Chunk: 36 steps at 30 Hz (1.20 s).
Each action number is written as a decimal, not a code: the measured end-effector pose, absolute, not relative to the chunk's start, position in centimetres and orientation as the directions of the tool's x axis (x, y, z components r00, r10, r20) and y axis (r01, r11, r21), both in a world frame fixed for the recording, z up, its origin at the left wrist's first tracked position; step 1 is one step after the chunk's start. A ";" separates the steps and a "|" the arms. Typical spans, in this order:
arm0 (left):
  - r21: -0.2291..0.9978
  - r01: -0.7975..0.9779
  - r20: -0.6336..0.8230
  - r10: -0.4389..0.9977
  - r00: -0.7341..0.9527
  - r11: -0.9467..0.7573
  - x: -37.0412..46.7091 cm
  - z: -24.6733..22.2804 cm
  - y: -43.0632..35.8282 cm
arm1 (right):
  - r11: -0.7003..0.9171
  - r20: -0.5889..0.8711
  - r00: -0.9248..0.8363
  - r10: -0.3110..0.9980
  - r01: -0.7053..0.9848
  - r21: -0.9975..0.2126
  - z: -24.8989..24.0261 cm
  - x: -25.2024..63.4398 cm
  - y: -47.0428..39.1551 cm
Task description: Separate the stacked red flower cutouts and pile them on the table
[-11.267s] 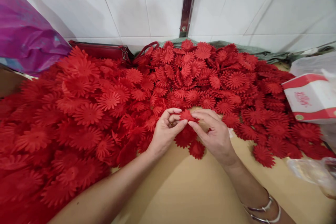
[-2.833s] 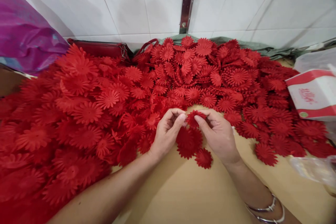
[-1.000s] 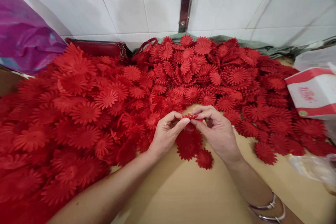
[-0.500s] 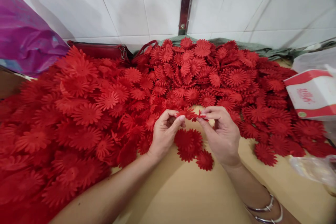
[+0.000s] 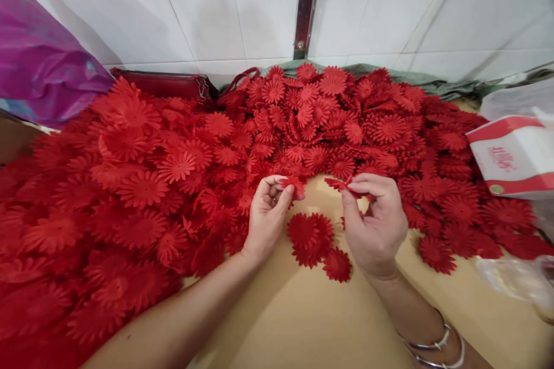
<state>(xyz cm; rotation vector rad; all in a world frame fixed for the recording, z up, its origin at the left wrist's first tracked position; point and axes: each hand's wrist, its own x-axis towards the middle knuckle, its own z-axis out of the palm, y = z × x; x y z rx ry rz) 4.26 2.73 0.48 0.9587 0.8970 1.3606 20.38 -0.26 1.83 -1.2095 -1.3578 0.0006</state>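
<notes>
My left hand point(image 5: 267, 216) pinches a red flower piece point(image 5: 296, 187) between thumb and fingers. Another red flower piece point(image 5: 336, 184) is held in the fingertips of my right hand point(image 5: 377, 222). A gap separates the two pieces, both raised a little above the tan tabletop point(image 5: 281, 323). Below and between my hands lie several loose red flower pieces point(image 5: 311, 236) in a small overlapping cluster. Whether each hand holds one layer or more is too small to tell.
Red flower pieces point(image 5: 142, 187) form a large heap along the left and back. A red purse point(image 5: 164, 83) lies behind it, against the tiled wall point(image 5: 259, 6). At left hangs a purple plastic bag point(image 5: 43, 52); at right stands a white-and-red box point(image 5: 515, 155) near clear plastic point(image 5: 515, 279).
My hands have drawn apart, the right one moving rightward. The red pieces that met between my fingertips are now separated, one in each hand.
</notes>
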 end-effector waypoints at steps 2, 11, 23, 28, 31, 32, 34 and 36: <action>0.935 -0.352 0.048 0.998 0.031 -0.034 4.2 0.6 2.6 | 0.455 0.740 0.262 0.620 0.648 -0.611 2.1 20.1 -0.5; 0.960 -0.277 0.055 0.998 0.016 -0.048 4.0 0.0 2.4 | 0.458 0.748 0.219 0.626 0.673 -0.581 2.3 20.1 -0.5; 0.922 0.094 0.377 0.926 0.011 -0.376 3.5 1.2 1.3 | 0.506 0.811 0.146 0.567 0.715 -0.483 2.5 20.0 -0.9; 0.929 0.000 0.360 0.904 0.233 -0.370 3.3 1.9 1.0 | 0.579 0.832 0.001 0.554 0.718 -0.387 2.5 19.6 -1.2; 0.948 -0.046 0.317 0.926 0.206 -0.315 3.5 1.5 1.2 | 0.613 0.797 -0.105 0.595 0.701 -0.365 2.0 19.4 -1.1; 0.954 -0.062 0.299 0.937 0.179 -0.292 3.7 1.3 1.3 | 0.627 0.785 -0.139 0.604 0.691 -0.360 1.9 19.4 -1.0; 0.962 -0.111 0.262 0.957 0.124 -0.249 3.9 0.9 1.4 | 0.662 0.774 -0.182 0.606 0.655 -0.364 1.7 19.4 -1.0; 0.967 -0.159 0.215 0.971 0.103 -0.197 4.0 0.7 1.5 | 0.682 0.766 -0.186 0.615 0.613 -0.399 1.8 19.3 -1.0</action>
